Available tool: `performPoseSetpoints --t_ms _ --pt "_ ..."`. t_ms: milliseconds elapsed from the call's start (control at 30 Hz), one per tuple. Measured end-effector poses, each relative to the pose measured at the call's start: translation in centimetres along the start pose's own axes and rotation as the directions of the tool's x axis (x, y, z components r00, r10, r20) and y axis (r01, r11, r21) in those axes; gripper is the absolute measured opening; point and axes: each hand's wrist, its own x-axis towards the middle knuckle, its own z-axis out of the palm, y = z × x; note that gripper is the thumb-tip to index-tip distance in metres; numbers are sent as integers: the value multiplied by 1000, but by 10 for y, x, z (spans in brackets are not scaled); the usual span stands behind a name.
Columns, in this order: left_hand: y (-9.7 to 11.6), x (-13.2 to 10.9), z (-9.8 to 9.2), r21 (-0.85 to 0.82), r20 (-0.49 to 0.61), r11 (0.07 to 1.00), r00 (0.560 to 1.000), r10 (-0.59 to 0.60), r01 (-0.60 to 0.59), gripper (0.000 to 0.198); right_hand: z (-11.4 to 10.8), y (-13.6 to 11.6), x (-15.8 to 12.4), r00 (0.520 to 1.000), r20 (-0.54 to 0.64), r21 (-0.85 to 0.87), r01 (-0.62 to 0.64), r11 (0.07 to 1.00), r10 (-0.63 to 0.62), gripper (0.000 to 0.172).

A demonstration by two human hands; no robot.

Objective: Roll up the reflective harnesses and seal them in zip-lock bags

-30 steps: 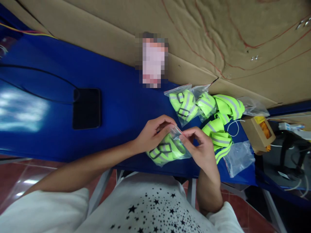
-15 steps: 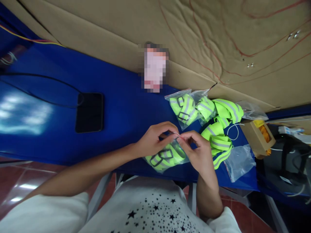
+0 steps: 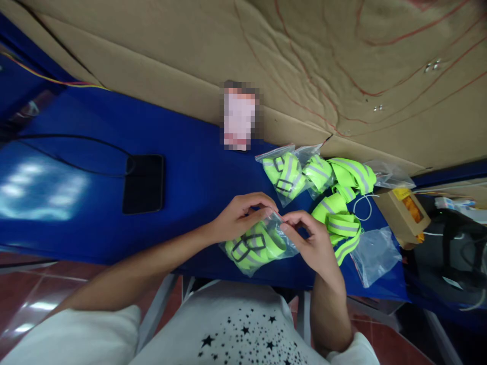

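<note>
Between my hands is a clear zip bag [image 3: 272,223], its red-lined top edge toward the far side. Inside it lies a folded neon-yellow reflective strap [image 3: 262,249] with grey stripes and black buckles. My left hand [image 3: 245,217] pinches the bag's top edge at its left part. Farther right along the same edge, my right hand [image 3: 309,238] grips it between thumb and fingers. Just beyond my hands sits another bagged strap [image 3: 287,175] with black buckles. Loose reflective strap [image 3: 342,223] lies right of my right hand, beside a flat clear bag [image 3: 376,256].
A black phone-like device [image 3: 143,184] with a cable lies on the blue table [image 3: 198,167] at left. A pixelated upright item [image 3: 239,119] leans on the cardboard wall [image 3: 171,61]. At right stand a small cardboard box [image 3: 403,215] and a black bag-like object [image 3: 452,253].
My hands have moved apart along the bag's top edge, so more of that edge shows between them. The whole view has shifted slightly.
</note>
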Motion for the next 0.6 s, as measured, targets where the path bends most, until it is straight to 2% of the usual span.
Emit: performPoseSetpoints --t_ms 167,300,600 --pt "-1 2 0 8 -97 999 994 -45 46 21 -5 6 -6 999 -26 -4 -35 999 35 8" --pt "-5 4 2 -11 -121 998 991 -65 64 21 -1 11 -7 998 -62 -65 -26 998 22 9" --pt "-10 5 6 98 -88 994 995 51 -42 17 14 12 2 985 -145 -145 68 987 -89 7"
